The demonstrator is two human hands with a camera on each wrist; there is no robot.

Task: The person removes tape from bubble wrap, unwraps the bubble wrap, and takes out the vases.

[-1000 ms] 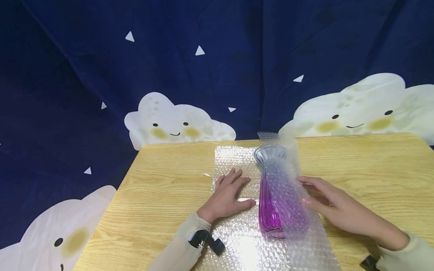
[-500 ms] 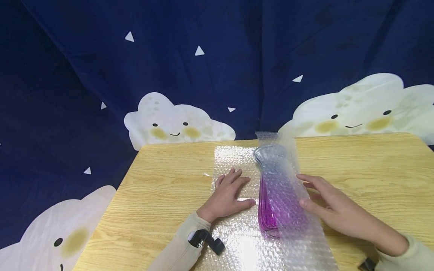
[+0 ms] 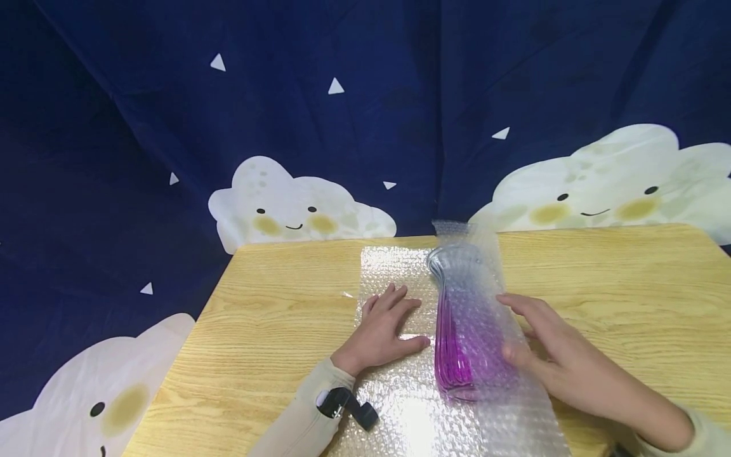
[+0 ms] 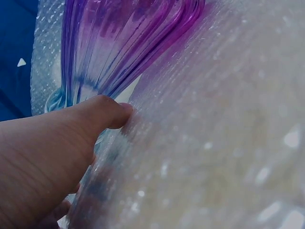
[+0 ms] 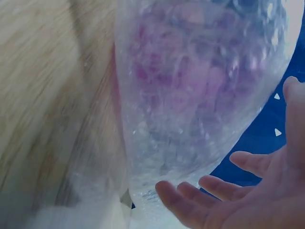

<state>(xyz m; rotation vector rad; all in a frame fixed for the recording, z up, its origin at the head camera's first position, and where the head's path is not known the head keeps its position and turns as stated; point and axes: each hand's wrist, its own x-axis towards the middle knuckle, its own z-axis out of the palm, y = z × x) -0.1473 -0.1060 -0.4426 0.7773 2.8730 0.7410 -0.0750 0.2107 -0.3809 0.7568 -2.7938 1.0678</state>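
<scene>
A ribbed glass vase (image 3: 451, 343), shading from clear blue at its neck to purple, lies on a sheet of bubble wrap (image 3: 400, 419). The wrap's right part is folded over it, so much of the vase shows only through the bubbles. My left hand (image 3: 381, 333) rests on the wrap left of the vase, fingers spread, thumb pointing at its side. At the vase's right side, my right hand (image 3: 562, 355) lies against or just beside the folded flap; exact contact cannot be told. In the right wrist view its fingers (image 5: 183, 202) are parted and hold nothing.
A wooden table (image 3: 274, 317) lies beneath, with a small white scrap (image 3: 348, 294) left of the wrap. Behind hangs a dark blue curtain (image 3: 365, 114) with clouds and triangles. The wrap's far end reaches the table's back edge.
My right hand has shifted slightly left along the wrapped side of the vase. The flap over the vase has moved a little. My left hand stays in place.
</scene>
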